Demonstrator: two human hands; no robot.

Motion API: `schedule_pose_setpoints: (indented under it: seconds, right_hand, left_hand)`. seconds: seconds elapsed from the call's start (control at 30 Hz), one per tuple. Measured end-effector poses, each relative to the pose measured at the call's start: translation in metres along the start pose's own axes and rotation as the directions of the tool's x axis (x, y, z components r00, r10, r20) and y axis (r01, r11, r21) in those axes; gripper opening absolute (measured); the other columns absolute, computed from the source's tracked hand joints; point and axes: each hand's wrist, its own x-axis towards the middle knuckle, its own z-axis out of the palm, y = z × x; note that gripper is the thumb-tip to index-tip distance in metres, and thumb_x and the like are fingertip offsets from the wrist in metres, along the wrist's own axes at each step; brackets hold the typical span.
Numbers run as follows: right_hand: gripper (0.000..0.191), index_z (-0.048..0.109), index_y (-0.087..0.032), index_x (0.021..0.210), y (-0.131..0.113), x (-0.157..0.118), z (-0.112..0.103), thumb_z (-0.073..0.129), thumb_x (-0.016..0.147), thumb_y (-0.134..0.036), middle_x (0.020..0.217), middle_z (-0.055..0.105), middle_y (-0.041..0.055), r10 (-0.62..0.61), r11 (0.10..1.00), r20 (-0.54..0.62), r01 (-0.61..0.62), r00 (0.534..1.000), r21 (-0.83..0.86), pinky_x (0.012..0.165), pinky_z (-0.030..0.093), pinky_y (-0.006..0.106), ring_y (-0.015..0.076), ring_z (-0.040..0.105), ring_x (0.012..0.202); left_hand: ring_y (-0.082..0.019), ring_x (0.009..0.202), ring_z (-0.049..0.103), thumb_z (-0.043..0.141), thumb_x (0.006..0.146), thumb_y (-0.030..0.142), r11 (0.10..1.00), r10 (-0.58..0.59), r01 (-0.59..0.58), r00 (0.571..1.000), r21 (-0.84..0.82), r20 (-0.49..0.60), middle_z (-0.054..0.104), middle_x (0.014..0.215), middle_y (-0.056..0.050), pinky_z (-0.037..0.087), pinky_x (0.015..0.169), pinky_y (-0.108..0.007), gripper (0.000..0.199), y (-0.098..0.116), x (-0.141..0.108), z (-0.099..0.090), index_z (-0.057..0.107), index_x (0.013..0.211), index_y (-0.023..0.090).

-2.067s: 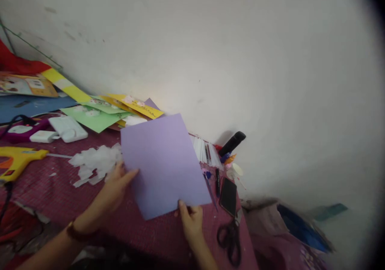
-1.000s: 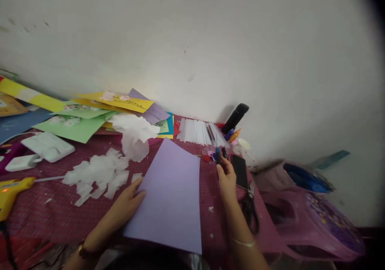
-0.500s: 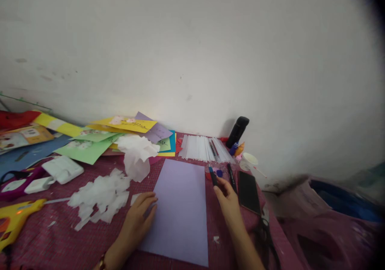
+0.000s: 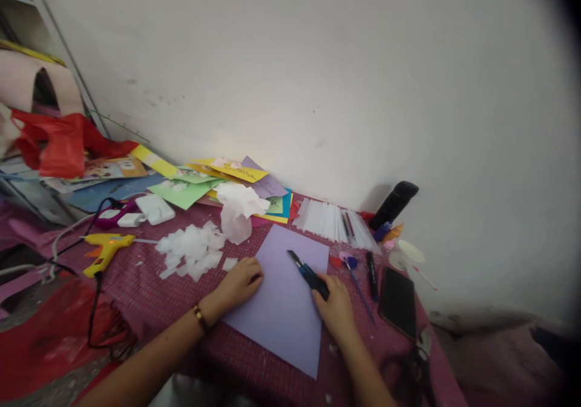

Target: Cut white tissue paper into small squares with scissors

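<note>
A purple sheet (image 4: 281,298) lies flat on the red checked tablecloth. My right hand (image 4: 334,304) is closed around a dark blue utility knife (image 4: 311,276), its blade pointing up and left over the sheet. At the sheet's left edge rests my left hand (image 4: 240,280), its fingers curled and pressed together; whether anything is under them is hidden. Just left of that hand is a small white paper piece (image 4: 230,264), and beyond it a heap of white paper pieces (image 4: 193,250).
A yellow glue gun (image 4: 108,251) lies at left. Coloured cards (image 4: 184,192), crumpled white tissue (image 4: 238,210) and white sticks (image 4: 322,218) line the back. At right are a black marker (image 4: 372,276), a phone (image 4: 397,303), scissors (image 4: 415,364) and a cup (image 4: 410,253).
The view has shifted left. My right hand has brought the knife from beside the sheet to over it. A thin brush now shows to the right of the sheet.
</note>
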Motion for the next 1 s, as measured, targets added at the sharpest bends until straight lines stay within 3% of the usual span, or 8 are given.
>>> schedule_pose_setpoints:
  seconds: [0.2, 0.47, 0.67, 0.8, 1.0]
  right_hand:
    - [0.035, 0.068, -0.017, 0.114, 0.007, 0.001, 0.002, 0.055, 0.082, -0.023, 0.109, 0.070, 0.0116, -0.026, 0.999, 0.007, 0.026, 1.000, -0.033, 0.096, 0.048, 0.046, 0.0295, 0.062, 0.107]
    - [0.031, 0.069, -0.020, 0.110, -0.001, -0.002, 0.009, 0.056, 0.083, -0.026, 0.104, 0.070, 0.0130, -0.098, 0.986, -0.105, 0.083, 0.990, -0.145, 0.092, 0.049, 0.053, 0.0328, 0.063, 0.101]
    - [0.036, 0.068, -0.015, 0.114, -0.010, 0.005, 0.015, 0.055, 0.082, -0.025, 0.108, 0.069, 0.0182, -0.088, 0.941, -0.085, 0.055, 0.993, -0.334, 0.093, 0.047, 0.054, 0.0347, 0.063, 0.102]
    - [0.038, 0.065, -0.012, 0.119, -0.016, 0.006, 0.017, 0.053, 0.085, -0.026, 0.111, 0.068, 0.0193, -0.046, 0.907, -0.082, 0.007, 0.996, -0.421, 0.095, 0.046, 0.052, 0.0345, 0.061, 0.105]
    - [0.037, 0.067, -0.012, 0.118, -0.023, 0.010, 0.010, 0.054, 0.085, -0.023, 0.110, 0.067, 0.0194, -0.012, 0.950, -0.062, -0.008, 0.998, -0.313, 0.097, 0.045, 0.052, 0.0351, 0.059, 0.108]
  left_hand:
    - [-0.018, 0.085, 0.056, 0.050, 0.085, 0.011, 0.999, 0.034, -0.035, 0.999, 0.011, 0.018, 0.063, 0.086, -0.005, 0.044, 0.084, -0.033, 0.016, 0.000, 0.001, -0.002, 0.061, 0.076, 0.017]
    - [-0.022, 0.092, 0.056, 0.049, 0.091, 0.013, 0.990, 0.100, -0.109, 0.991, 0.087, 0.093, 0.064, 0.094, -0.009, 0.044, 0.089, -0.039, 0.017, 0.018, -0.011, -0.005, 0.063, 0.082, 0.017]
    - [-0.022, 0.097, 0.055, 0.054, 0.093, 0.018, 0.941, 0.315, -0.334, 0.924, 0.054, 0.217, 0.063, 0.100, -0.008, 0.046, 0.091, -0.036, 0.011, 0.026, -0.033, -0.010, 0.063, 0.089, 0.016]
    - [-0.022, 0.097, 0.055, 0.053, 0.093, 0.018, 0.926, 0.363, -0.377, 0.898, 0.009, 0.250, 0.063, 0.099, -0.009, 0.046, 0.092, -0.037, 0.011, 0.027, -0.039, -0.012, 0.063, 0.088, 0.016]
    - [-0.024, 0.098, 0.056, 0.052, 0.091, 0.015, 0.932, 0.363, -0.354, 0.906, -0.080, 0.218, 0.064, 0.098, -0.010, 0.046, 0.094, -0.040, 0.012, 0.030, -0.039, -0.013, 0.064, 0.088, 0.018]
